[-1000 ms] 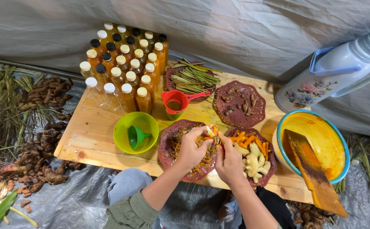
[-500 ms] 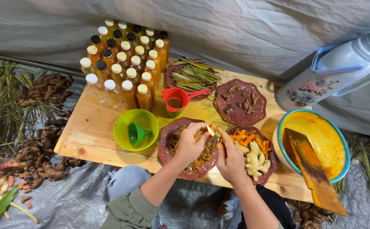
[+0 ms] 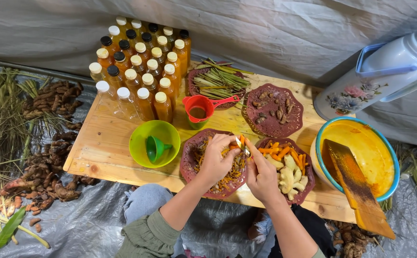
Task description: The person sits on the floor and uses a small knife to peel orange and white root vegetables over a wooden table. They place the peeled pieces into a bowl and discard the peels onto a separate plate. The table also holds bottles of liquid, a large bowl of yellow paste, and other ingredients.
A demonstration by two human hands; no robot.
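Observation:
My left hand (image 3: 216,159) pinches a small orange root piece (image 3: 241,140) over a dark red plate (image 3: 187,160) that holds orange peelings. My right hand (image 3: 262,176) grips a small knife (image 3: 243,147) whose blade rests against that root piece. Both hands meet between this plate and a second dark red plate (image 3: 306,184) with peeled orange and pale root pieces (image 3: 285,165). All of this sits on a low wooden table (image 3: 108,138).
Several capped bottles of amber liquid (image 3: 141,71) stand at the back left. Nearby are a green bowl with a funnel (image 3: 154,143), a red cup (image 3: 200,109), plates of stalks (image 3: 218,81) and brown bits (image 3: 273,110), a yellow-stained basin with a wooden paddle (image 3: 359,167), a flask (image 3: 385,76), and roots (image 3: 50,143) on the ground.
My hands have stayed over the left plate. The orange piece and the knife have shifted slightly between my fingers.

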